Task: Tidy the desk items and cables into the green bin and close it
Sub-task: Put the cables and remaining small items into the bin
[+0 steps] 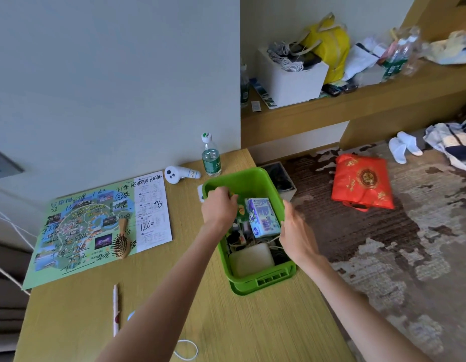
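- The green bin (263, 282) sits at the right edge of the desk (239, 322), pretty much dead centre of the view. There's no lid anywhere in sight, so closing it looks a way off imo.
- Inside it: a drink carton (263, 216) up toward the 12 o'clock end, a flat white block (251, 258) lying at the 6 o'clock end, and tangled cables (269, 242) between the two.
- The left hand (218, 205) is at the bin's 9 o'clock rim with its fingers curled tight over the edge. It reads as a hold on the rim to steady or shift the bin. I can't tell if something small is tucked in there too.
- The right hand (297, 231) lies along the 3 o'clock rim, touching it. It's blurred, so I can't tell whether it's clamped on or just pressed flat.
- My guess is the two hands bracket the bin because it's so near the desk edge.
- Strays on the desk, going by the clock from the bin:
  - a white cable loop (186, 350) at 7
  - a pen (116, 309) at 8
  - a hairbrush (121, 240) lying on a map sheet (77, 231) at 9
  - a white controller (178, 174) at 10, near the wall
  - a water bottle (211, 158) at 11, also near the wall
- The cable loop seems the obvious next grab. It's floppy, so probably bunch it up first.
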Demonstrator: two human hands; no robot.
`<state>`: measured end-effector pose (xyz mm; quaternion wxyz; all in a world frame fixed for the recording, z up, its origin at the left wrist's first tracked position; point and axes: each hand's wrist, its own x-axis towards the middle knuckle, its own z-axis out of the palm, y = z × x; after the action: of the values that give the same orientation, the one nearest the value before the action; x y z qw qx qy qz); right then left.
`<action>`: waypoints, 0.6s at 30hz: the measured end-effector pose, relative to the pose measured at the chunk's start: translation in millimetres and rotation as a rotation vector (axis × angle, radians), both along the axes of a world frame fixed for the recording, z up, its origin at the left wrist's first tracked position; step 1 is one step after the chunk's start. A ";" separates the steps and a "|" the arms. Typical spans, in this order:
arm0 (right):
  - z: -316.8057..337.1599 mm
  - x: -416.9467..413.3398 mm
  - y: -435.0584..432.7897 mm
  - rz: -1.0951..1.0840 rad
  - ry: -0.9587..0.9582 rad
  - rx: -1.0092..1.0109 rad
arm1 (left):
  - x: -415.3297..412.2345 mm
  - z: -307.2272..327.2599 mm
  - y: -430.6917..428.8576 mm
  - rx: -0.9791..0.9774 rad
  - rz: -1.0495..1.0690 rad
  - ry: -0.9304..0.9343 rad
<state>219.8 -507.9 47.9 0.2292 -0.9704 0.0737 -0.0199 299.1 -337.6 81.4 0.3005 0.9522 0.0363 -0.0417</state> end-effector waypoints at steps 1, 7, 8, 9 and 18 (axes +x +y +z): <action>-2.3 -0.8 -0.2 -0.001 0.013 -0.001 | 3.0 -2.7 -2.8 0.045 -0.027 0.054; -4.4 -0.8 -3.2 -0.011 0.032 -0.011 | 18.4 -0.3 -9.7 0.030 -0.007 -0.145; -4.2 -1.1 -3.3 -0.013 0.038 -0.014 | 20.0 1.3 -11.0 0.037 -0.044 -0.261; -4.1 -1.3 -3.1 -0.013 0.042 -0.015 | 21.7 2.2 -12.3 0.078 -0.111 -0.362; -3.6 -0.8 -3.9 -0.010 0.048 0.022 | 38.2 -9.6 -24.6 0.437 -0.479 -0.206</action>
<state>218.9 -511.8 44.2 0.2378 -0.9677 0.0843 0.0029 337.3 -362.2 71.8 0.0729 0.9747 -0.2110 -0.0061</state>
